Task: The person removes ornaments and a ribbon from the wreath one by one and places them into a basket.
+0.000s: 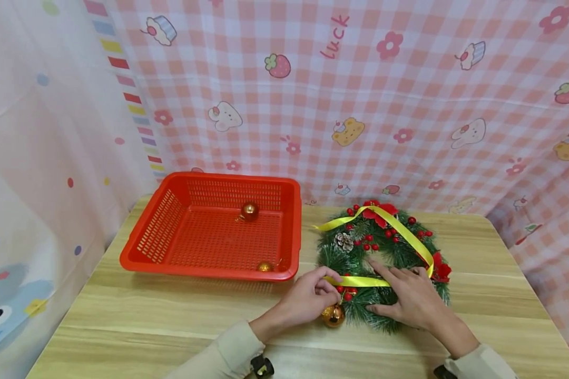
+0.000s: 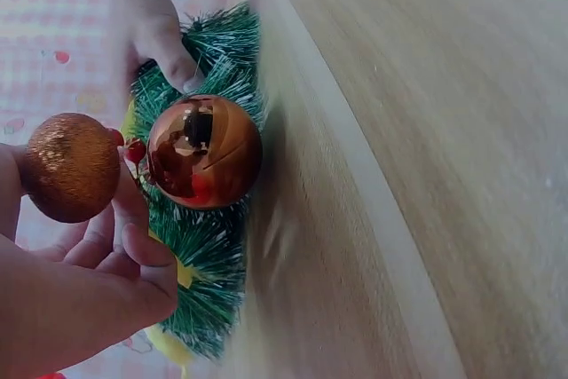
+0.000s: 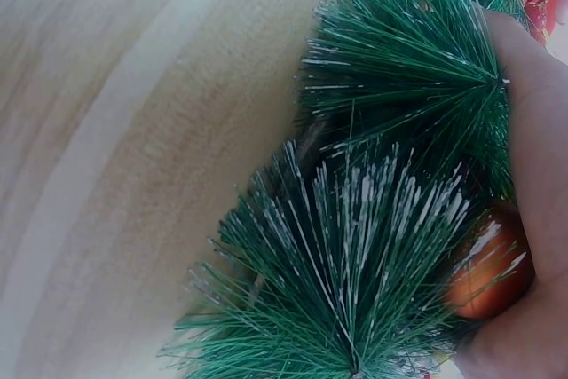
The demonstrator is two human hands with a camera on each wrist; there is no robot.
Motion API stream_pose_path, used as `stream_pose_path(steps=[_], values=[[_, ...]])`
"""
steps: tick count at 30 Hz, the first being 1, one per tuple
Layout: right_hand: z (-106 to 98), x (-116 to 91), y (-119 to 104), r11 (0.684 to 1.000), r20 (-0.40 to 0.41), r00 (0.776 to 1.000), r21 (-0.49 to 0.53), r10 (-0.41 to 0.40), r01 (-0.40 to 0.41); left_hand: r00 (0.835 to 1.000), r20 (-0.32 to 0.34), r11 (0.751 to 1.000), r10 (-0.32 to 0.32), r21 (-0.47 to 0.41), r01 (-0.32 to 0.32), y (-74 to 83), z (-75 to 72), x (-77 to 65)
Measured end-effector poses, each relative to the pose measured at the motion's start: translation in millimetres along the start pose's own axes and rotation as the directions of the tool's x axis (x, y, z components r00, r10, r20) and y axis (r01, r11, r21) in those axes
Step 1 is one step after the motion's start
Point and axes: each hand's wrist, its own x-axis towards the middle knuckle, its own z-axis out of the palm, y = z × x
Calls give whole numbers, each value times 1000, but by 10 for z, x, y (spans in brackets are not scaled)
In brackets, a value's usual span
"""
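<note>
A green wreath (image 1: 334, 256) with red flowers, red berries and a pinecone (image 1: 344, 241) lies on the table. A yellow ribbon (image 1: 410, 237) loops over it. At its near left edge hangs a shiny copper bauble (image 2: 205, 152). My left hand (image 1: 308, 300) is at that edge, fingers curled, holding a glittery copper bauble (image 2: 73, 168) beside the shiny one; the exact grip is partly hidden. My left index finger lies by the ribbon. My right hand (image 1: 410, 295) rests on the wreath's near side, thumb and index finger spread apart over the greenery (image 3: 382, 255).
Left of the wreath stands a red plastic basket (image 1: 208, 272). Inside are a shiny copper bauble (image 1: 249, 211) and a glittery gold one (image 1: 264, 267). A checked curtain (image 1: 313, 105) hangs behind the wooden table (image 1: 170, 321).
</note>
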Motion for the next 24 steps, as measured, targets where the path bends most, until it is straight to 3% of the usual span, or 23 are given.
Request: stream_pose_path(steps=[6, 9, 15, 24], values=[[-6, -6, -4, 1000, -2, 1000, 4, 1, -1, 999, -48, 1000, -15, 19, 16, -3, 43, 14], [-8, -6, -8, 1000, -4, 1000, 7, 3, -3, 994, -111, 994, 21, 107, -9, -13, 84, 23], [4, -4, -12, 1000, -6, 1000, 3, 5, -5, 968, -229, 957, 101, 287, -32, -33, 144, 28], [12, -6, -8, 1000, -16, 1000, -17, 8, -9, 960, -247, 960, 128, 273, -58, -33, 165, 19]])
